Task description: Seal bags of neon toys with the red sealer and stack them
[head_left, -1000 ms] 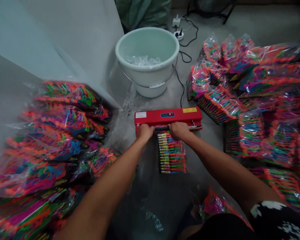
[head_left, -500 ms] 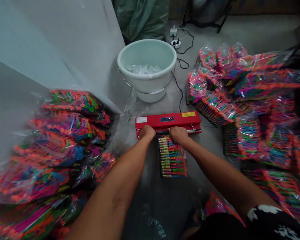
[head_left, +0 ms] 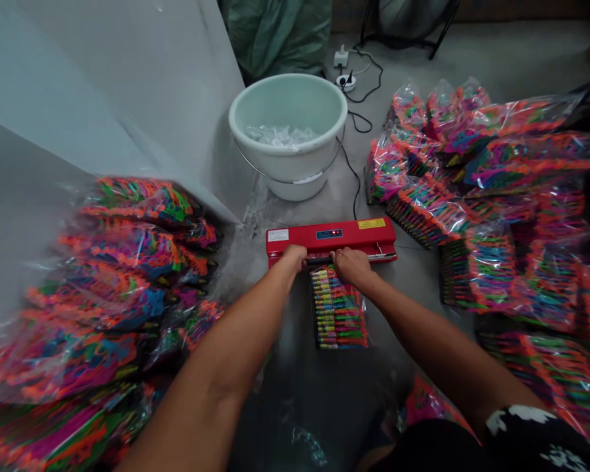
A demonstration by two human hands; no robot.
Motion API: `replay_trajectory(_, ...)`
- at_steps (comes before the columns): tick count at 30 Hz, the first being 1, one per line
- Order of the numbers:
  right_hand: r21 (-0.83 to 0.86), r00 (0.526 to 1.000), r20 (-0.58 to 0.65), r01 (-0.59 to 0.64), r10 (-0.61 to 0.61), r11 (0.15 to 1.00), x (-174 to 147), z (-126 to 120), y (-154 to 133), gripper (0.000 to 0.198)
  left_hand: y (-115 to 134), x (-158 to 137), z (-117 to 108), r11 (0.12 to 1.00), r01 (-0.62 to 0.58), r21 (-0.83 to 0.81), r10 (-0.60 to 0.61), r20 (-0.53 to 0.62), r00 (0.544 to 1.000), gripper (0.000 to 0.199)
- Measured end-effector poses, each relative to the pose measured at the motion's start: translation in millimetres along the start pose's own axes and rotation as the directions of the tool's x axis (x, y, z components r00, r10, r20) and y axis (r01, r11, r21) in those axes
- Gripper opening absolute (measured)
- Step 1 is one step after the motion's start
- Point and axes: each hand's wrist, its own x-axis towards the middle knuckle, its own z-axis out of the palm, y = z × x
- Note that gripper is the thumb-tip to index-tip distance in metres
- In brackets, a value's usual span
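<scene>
A red bag sealer (head_left: 302, 238) lies on the floor in front of me, with small red lights lit on its panel. My left hand (head_left: 295, 256) is closed on the left end of its black front handle (head_left: 319, 260). Just to the right, my right hand (head_left: 350, 265) is curled over the same handle, above the bag's upper right corner. A clear plastic bag of colourful stick-like pieces (head_left: 338, 311) lies flat below the handle, its top end running up to the sealer. My fingers hide part of that end.
Behind the sealer stands a pale bucket (head_left: 295, 167) with clear plastic inside. A black cord (head_left: 354, 177) runs back to a power socket (head_left: 345, 82). Filled bags are piled at the left (head_left: 122, 262) and right (head_left: 491, 262). A white panel (head_left: 177, 98) rises at left.
My left hand and forearm have shifted slightly, the wrist a little higher at the handle. My right hand, the sealer and the bag look nearly the same.
</scene>
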Motion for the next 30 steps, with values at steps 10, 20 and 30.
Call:
replay_trajectory(10,0.031,1.0,0.013,0.025,-0.026,0.999,3.1,-2.2,1.8,0.055,2.5,-16.4,-24.3,0.967,0.014,0.255,0.033,-0.177,0.984,0.045)
replay_trajectory(20,0.031,1.0,0.002,0.027,-0.027,0.999,2.0,-3.2,2.5,0.055,19.3,-31.0,-31.3,0.888,-0.048,0.457,0.09,-0.071,0.993,0.059)
replay_trajectory(30,0.059,1.0,0.011,0.014,-0.015,0.998,1.8,-2.8,2.6,0.056,37.6,-46.9,12.7,0.987,0.082,0.14,-0.09,0.052,0.995,0.038)
